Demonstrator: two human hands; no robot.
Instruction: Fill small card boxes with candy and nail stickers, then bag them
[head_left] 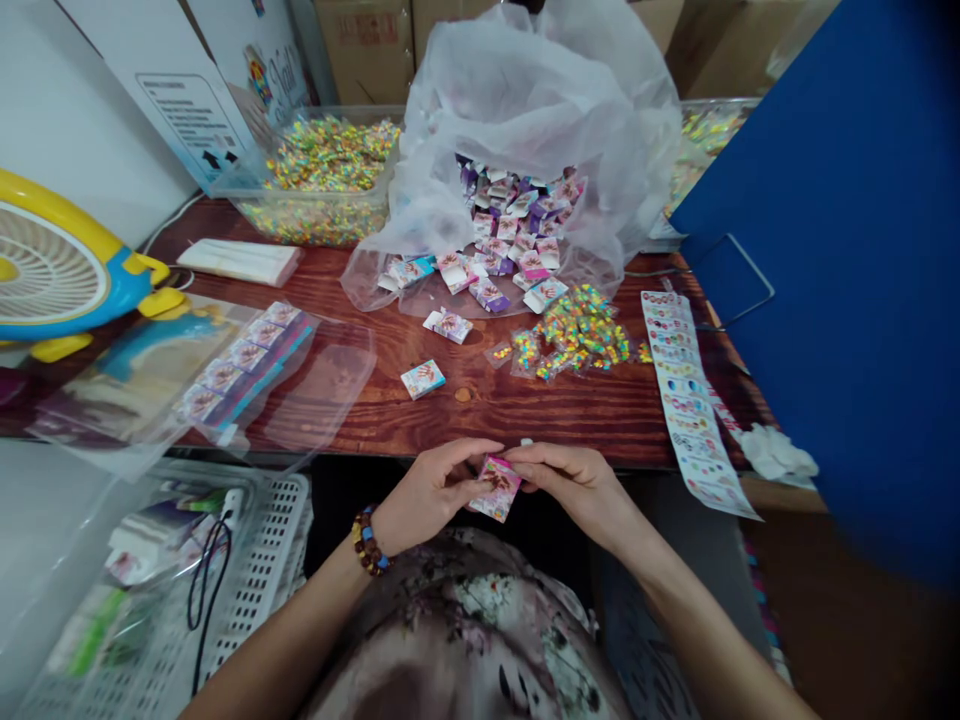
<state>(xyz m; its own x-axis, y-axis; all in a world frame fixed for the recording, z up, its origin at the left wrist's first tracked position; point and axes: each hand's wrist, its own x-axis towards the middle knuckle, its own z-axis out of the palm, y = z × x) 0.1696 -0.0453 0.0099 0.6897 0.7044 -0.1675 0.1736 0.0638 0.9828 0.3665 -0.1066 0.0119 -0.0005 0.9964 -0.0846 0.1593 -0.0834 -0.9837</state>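
Note:
A small pink-and-white printed box (496, 490) is held just past the table's front edge, above my lap. My left hand (435, 492) grips its left side between thumb and fingers. At its top right corner, the fingertips of my right hand (574, 485) are pinched together on the box. Ahead on the table lie a blue-edged small box (423, 379) and a white-and-purple small box (448, 325). Small packets of colourful pieces (581, 335) are heaped to their right. Behind them, a translucent bag (540, 90) spills out many small boxes (517, 225).
A sticker strip (682, 395) hangs over the table (525, 425) edge at right, beside a blue panel (840, 250). On the left are a fan (52, 265), a plastic bag with a row of boxes (247, 355), a tub of packets (322, 180) and a white basket (262, 540).

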